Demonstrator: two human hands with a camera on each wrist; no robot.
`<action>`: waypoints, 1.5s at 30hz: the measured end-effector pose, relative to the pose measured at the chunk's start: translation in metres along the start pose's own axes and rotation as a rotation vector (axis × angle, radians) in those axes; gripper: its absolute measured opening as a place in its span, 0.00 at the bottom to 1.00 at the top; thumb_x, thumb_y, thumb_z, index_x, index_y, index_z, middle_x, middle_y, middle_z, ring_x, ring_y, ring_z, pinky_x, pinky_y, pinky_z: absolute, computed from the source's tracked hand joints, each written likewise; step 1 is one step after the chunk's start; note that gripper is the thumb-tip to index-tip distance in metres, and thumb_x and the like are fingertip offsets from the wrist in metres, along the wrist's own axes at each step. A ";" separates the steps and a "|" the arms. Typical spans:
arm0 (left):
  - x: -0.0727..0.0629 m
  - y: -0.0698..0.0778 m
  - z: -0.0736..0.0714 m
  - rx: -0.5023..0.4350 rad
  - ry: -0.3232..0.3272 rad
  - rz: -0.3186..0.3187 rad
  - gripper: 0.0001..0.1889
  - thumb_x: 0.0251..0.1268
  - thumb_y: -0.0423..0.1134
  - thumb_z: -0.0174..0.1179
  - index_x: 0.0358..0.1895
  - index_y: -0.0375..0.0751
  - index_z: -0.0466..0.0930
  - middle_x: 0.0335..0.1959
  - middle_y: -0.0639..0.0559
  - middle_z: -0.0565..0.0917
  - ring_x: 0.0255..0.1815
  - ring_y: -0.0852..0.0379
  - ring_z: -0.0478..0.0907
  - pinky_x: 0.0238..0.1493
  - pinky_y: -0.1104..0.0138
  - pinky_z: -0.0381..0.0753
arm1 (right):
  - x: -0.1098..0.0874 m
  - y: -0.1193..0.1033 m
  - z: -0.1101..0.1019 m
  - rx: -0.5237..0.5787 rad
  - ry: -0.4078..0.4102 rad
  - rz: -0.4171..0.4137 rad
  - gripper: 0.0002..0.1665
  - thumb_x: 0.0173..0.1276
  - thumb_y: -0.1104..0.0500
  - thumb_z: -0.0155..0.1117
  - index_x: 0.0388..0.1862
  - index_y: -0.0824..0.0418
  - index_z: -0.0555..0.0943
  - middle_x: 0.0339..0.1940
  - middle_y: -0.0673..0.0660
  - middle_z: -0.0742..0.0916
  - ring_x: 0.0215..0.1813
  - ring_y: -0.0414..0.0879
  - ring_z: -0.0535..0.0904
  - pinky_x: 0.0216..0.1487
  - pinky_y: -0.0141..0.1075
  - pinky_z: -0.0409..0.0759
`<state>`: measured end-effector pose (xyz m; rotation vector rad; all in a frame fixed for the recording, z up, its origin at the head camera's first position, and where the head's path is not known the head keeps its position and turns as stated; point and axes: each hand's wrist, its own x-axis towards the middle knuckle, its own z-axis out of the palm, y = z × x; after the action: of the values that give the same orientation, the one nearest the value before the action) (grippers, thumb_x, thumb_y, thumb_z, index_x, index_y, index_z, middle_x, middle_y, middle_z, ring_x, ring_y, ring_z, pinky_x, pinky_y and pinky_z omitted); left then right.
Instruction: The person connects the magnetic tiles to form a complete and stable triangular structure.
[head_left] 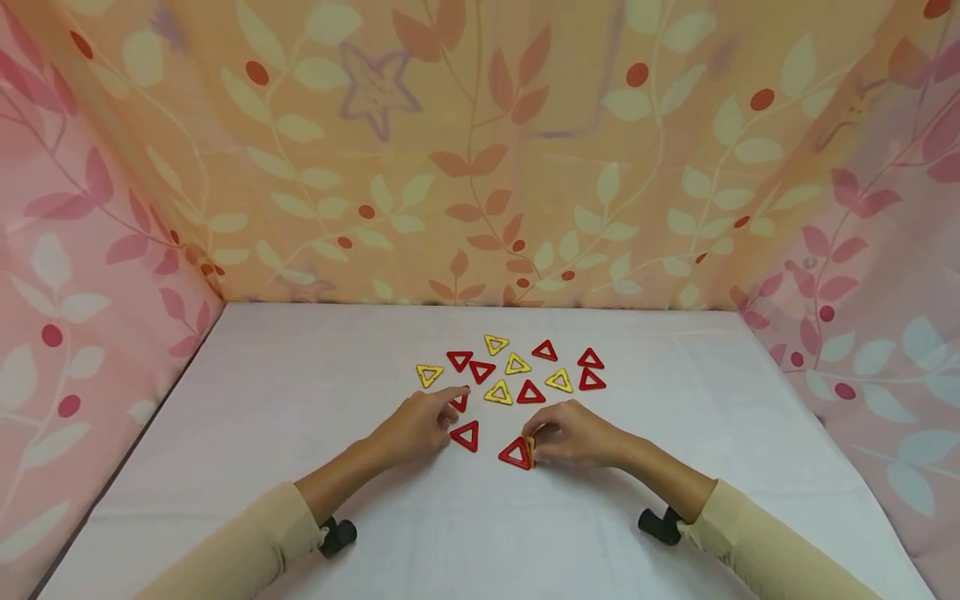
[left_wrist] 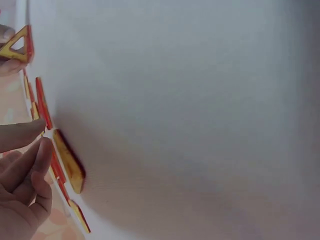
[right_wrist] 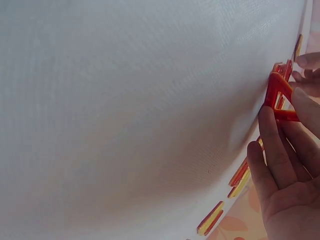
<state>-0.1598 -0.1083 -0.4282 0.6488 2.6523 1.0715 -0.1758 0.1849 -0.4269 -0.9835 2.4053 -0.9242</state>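
My right hand pinches a triangular tile, fingers and thumb around it. In the head view, a red triangle with a hollow middle shows there, an orange-yellow piece along its right side by the fingertips. From the left wrist it shows a yellow face and a red edge. My left hand reaches in from the left, index finger stretched over a red triangle and partly hiding it. Another red triangle lies just beside its lower fingers.
Several red and yellow hollow triangles lie scattered beyond the hands, including a yellow one, a red one and a red one at the right. A white cloth covers the table. Patterned curtains stand behind and at both sides.
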 end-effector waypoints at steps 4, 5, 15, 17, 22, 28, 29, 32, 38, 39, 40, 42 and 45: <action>0.000 -0.002 0.004 0.026 -0.005 -0.013 0.33 0.58 0.24 0.67 0.69 0.37 0.71 0.44 0.47 0.85 0.45 0.53 0.82 0.45 0.64 0.84 | 0.000 0.000 0.000 -0.005 0.003 0.000 0.16 0.63 0.60 0.73 0.50 0.57 0.86 0.44 0.45 0.88 0.48 0.39 0.82 0.55 0.39 0.80; 0.001 -0.002 0.005 0.028 -0.004 -0.012 0.32 0.58 0.24 0.67 0.69 0.38 0.71 0.44 0.48 0.85 0.45 0.53 0.82 0.46 0.64 0.84 | -0.001 0.000 0.000 -0.007 0.003 0.000 0.16 0.63 0.60 0.73 0.50 0.57 0.86 0.44 0.45 0.88 0.47 0.38 0.82 0.55 0.38 0.80; 0.005 -0.002 0.013 0.019 0.031 0.053 0.29 0.57 0.24 0.68 0.64 0.36 0.75 0.41 0.50 0.86 0.45 0.54 0.83 0.45 0.66 0.84 | 0.000 -0.001 0.000 -0.016 -0.008 0.032 0.16 0.63 0.59 0.73 0.51 0.56 0.86 0.45 0.45 0.88 0.48 0.36 0.81 0.55 0.36 0.80; 0.007 -0.001 0.014 0.009 0.029 0.054 0.28 0.57 0.24 0.68 0.63 0.36 0.75 0.40 0.50 0.86 0.44 0.54 0.83 0.45 0.65 0.84 | 0.000 0.000 0.000 -0.017 -0.008 0.029 0.17 0.63 0.59 0.73 0.51 0.56 0.86 0.45 0.45 0.88 0.48 0.36 0.81 0.55 0.36 0.80; 0.010 0.001 0.016 0.002 0.012 0.044 0.28 0.58 0.24 0.67 0.64 0.38 0.75 0.39 0.52 0.86 0.43 0.56 0.82 0.47 0.65 0.83 | 0.001 0.001 0.001 -0.025 -0.002 0.008 0.17 0.63 0.59 0.73 0.51 0.56 0.86 0.46 0.45 0.88 0.49 0.37 0.82 0.56 0.39 0.80; 0.013 0.004 0.019 0.028 -0.009 0.050 0.29 0.59 0.25 0.67 0.66 0.40 0.74 0.41 0.53 0.86 0.44 0.58 0.83 0.47 0.68 0.83 | 0.000 0.000 0.000 -0.020 -0.006 0.014 0.17 0.63 0.59 0.73 0.51 0.57 0.86 0.45 0.45 0.88 0.49 0.38 0.82 0.57 0.40 0.79; 0.013 0.005 0.019 0.034 -0.009 0.055 0.29 0.59 0.25 0.68 0.66 0.40 0.74 0.41 0.53 0.86 0.44 0.58 0.83 0.47 0.68 0.83 | 0.000 0.000 0.000 -0.018 -0.006 0.014 0.16 0.63 0.59 0.73 0.51 0.57 0.86 0.45 0.45 0.88 0.49 0.38 0.82 0.56 0.40 0.79; 0.015 0.008 0.020 0.056 -0.005 0.073 0.28 0.59 0.25 0.67 0.65 0.39 0.75 0.40 0.52 0.87 0.44 0.57 0.83 0.48 0.67 0.83 | 0.000 0.000 -0.001 -0.015 -0.004 0.010 0.16 0.63 0.60 0.73 0.51 0.57 0.86 0.45 0.46 0.88 0.49 0.38 0.82 0.56 0.40 0.80; 0.018 0.010 0.021 0.067 -0.014 0.083 0.27 0.60 0.25 0.67 0.64 0.39 0.75 0.40 0.51 0.87 0.44 0.55 0.83 0.49 0.64 0.83 | 0.001 0.000 0.000 -0.005 -0.008 0.015 0.16 0.63 0.59 0.73 0.51 0.57 0.86 0.46 0.46 0.88 0.49 0.38 0.82 0.56 0.39 0.80; 0.018 0.010 0.022 0.067 -0.016 0.086 0.28 0.60 0.25 0.67 0.64 0.39 0.75 0.40 0.51 0.87 0.44 0.55 0.83 0.49 0.64 0.83 | 0.001 0.000 0.000 -0.002 -0.009 0.017 0.16 0.63 0.59 0.73 0.51 0.56 0.86 0.46 0.46 0.88 0.48 0.38 0.82 0.56 0.39 0.80; 0.019 0.010 0.022 0.069 -0.016 0.089 0.28 0.60 0.25 0.67 0.65 0.39 0.75 0.41 0.51 0.87 0.45 0.56 0.83 0.49 0.65 0.82 | 0.001 0.001 0.000 0.000 -0.009 0.016 0.16 0.63 0.59 0.73 0.51 0.56 0.86 0.45 0.46 0.88 0.48 0.38 0.82 0.56 0.39 0.80; 0.019 0.010 0.023 0.071 -0.015 0.098 0.28 0.60 0.25 0.67 0.65 0.39 0.75 0.40 0.51 0.87 0.44 0.56 0.83 0.49 0.65 0.82 | 0.001 0.001 0.000 0.001 -0.008 0.012 0.16 0.63 0.59 0.73 0.51 0.56 0.86 0.45 0.46 0.88 0.48 0.38 0.82 0.55 0.38 0.80; 0.021 0.012 0.024 0.072 -0.013 0.112 0.28 0.59 0.25 0.67 0.65 0.39 0.75 0.40 0.51 0.87 0.44 0.56 0.83 0.49 0.64 0.82 | 0.001 0.002 0.000 -0.006 0.000 -0.002 0.16 0.63 0.59 0.73 0.50 0.57 0.86 0.45 0.46 0.88 0.47 0.37 0.82 0.55 0.39 0.80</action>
<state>-0.1667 -0.0760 -0.4373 0.8239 2.6824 0.9997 -0.1774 0.1852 -0.4286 -0.9880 2.4089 -0.9185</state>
